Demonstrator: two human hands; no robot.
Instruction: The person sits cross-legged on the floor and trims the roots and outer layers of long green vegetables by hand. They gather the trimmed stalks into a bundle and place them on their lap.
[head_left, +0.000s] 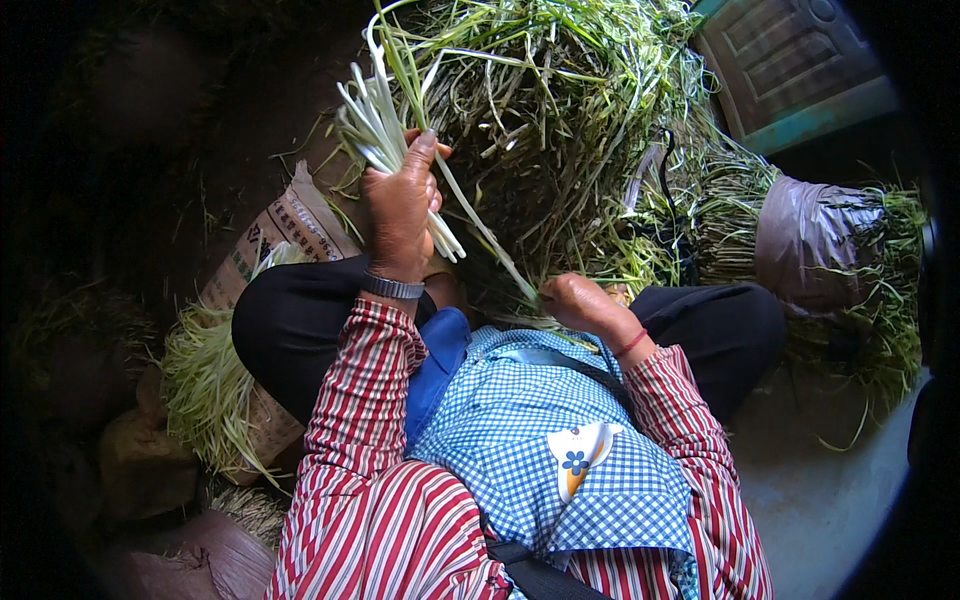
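My left hand (405, 202), with a metal-banded watch at the wrist, is raised and closed around a bunch of pale, peeled-looking stalks (371, 124). Their white ends fan out above the fist and a few stick out below it. One longer green stalk (480, 214) passes under my left thumb and slants down to my right hand (589, 304). The fingers of my right hand are curled around its lower end, close above my lap; their tips are partly hidden. Leafy tops of the long stalk trail over a large heap of green stalks and dry leaves (555, 105) in front of me.
On the left, a bundle of pale stalks (206, 382) lies on a printed sack (289, 225) beside my knee. To the right is a stalk bundle wrapped in plastic film (814, 240). A panelled door (795, 60) stands at the upper right, with bare floor (817, 487) lower down.
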